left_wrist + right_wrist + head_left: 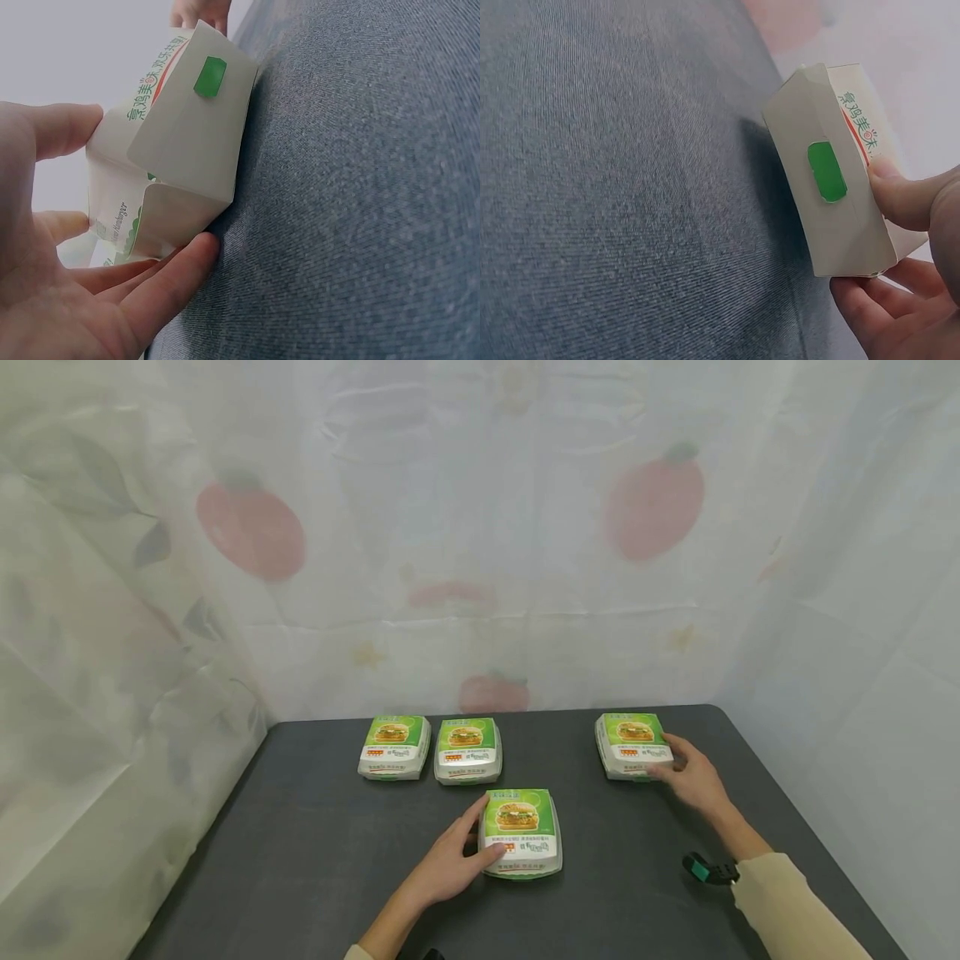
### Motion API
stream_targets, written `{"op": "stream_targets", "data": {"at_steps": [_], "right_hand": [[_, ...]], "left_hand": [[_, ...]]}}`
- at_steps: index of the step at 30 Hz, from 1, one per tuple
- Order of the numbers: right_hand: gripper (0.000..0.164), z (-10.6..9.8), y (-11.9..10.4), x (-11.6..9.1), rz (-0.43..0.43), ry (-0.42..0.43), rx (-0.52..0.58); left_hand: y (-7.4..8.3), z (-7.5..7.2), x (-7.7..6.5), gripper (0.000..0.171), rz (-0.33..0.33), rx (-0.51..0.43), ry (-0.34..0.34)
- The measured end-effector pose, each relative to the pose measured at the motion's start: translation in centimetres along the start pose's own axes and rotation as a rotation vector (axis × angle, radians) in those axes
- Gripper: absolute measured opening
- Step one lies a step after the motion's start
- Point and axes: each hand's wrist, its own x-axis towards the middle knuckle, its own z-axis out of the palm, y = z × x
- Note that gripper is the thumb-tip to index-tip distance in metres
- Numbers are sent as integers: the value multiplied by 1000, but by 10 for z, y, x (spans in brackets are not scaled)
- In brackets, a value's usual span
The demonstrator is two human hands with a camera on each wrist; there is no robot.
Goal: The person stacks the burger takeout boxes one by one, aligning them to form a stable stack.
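Near the middle front of the table, my left hand (450,864) grips the left side of a green-and-white burger box (519,835). In the left wrist view, the thumb (67,127) presses the box's upper edge while the other fingers (169,281) lie along its side and lower edge. Farther back on the right, my right hand (697,779) holds another burger box (633,745) by its right side. The right wrist view has that thumb (900,196) on the printed lid of this box (840,187), with fingers curled at its lower corner. Both boxes are closed and lid up.
Two more burger boxes, a left one (393,747) and a right one (468,752), stand side by side at the back left of the dark table (315,877). Pale printed curtains (465,527) hang behind and along both sides. A black band (708,868) circles the right wrist.
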Motion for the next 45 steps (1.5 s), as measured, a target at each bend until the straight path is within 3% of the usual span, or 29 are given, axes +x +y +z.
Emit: {"op": "stream_targets", "data": {"at_steps": [18,38,45], "right_hand": [[80,-12,-29,-28,-144,-29,77],[76,-2,-85,-60,-289,-160,173],[73,7,-95,-68,-317,-233,241]], "left_hand": [[1,1,0,81,-3,-3,-2],[-1,0,2,81,-2,0,0],[-1,1,2,81,1,14,4]]}}
